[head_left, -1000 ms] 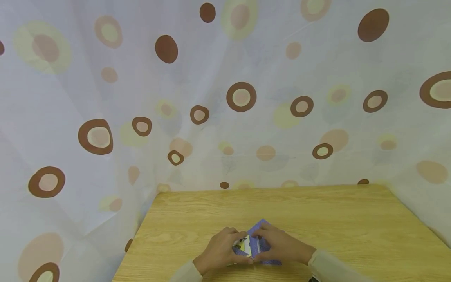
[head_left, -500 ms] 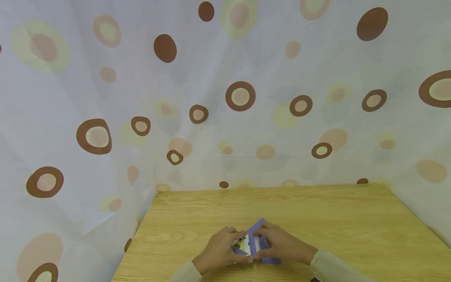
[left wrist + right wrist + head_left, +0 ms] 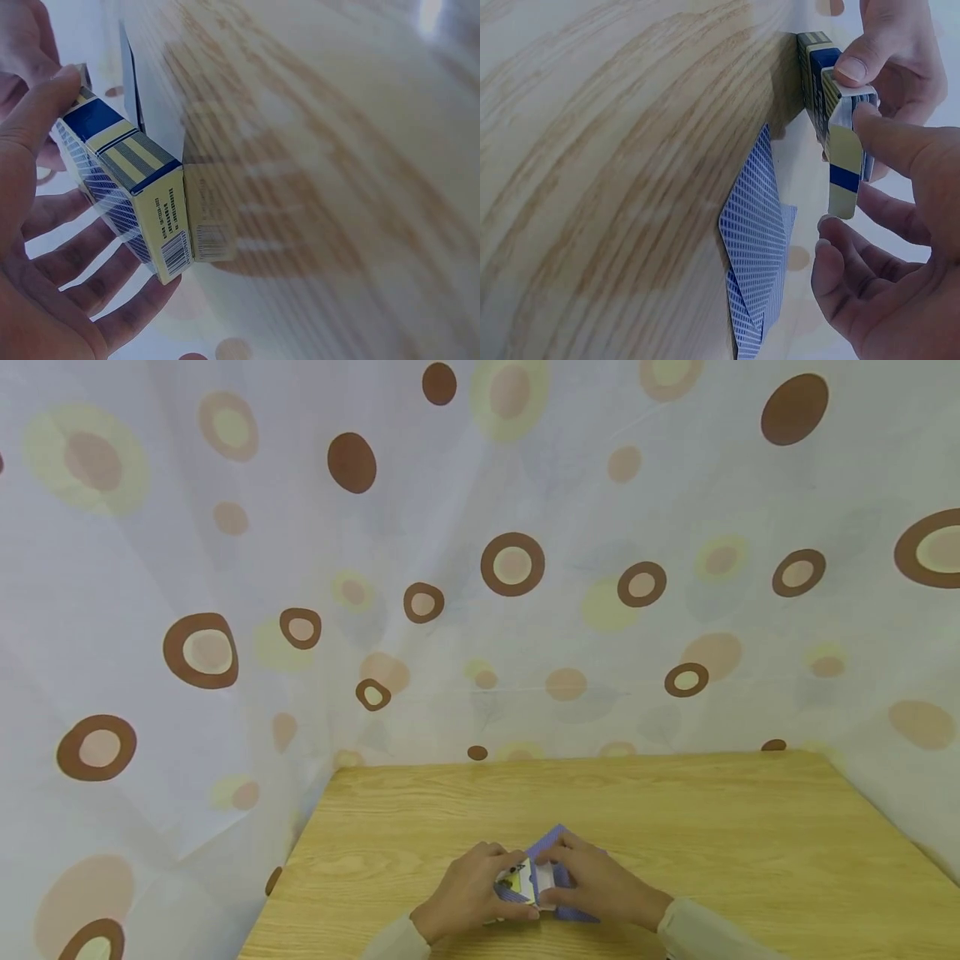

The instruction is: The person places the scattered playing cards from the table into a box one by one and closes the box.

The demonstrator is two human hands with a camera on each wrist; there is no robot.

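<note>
Cream and blue, a small box (image 3: 139, 180) of printed card sits between my two hands, low over the near part of a wood-grain counter (image 3: 420, 810). My left hand (image 3: 472, 889) grips the box, thumb across one edge, fingers spread along the opposite side. My right hand (image 3: 600, 883) is curved about the open end, its thumb touching the box there and its lower fingers hanging loosely bent; I cannot tell whether thumb and forefinger are pinching. From that end a cream flap (image 3: 845, 172) crossed by a blue band hangs out, near my right fingertips. On the upper face, seen from my head, is a white and yellow design with black marks, partly hidden by my fingers. A cream side bearing small print and a barcode (image 3: 176, 253) is mirrored in the glossy counter. Beneath my right hand, blue-checked cards (image 3: 754, 225) lie overlapping on the wood, well apart from the flap. Pale sleeves (image 3: 705, 931) reach both my wrists. Behind the counter hangs a whitish sheet (image 3: 450, 518) dotted brown, peach and yellow.
</note>
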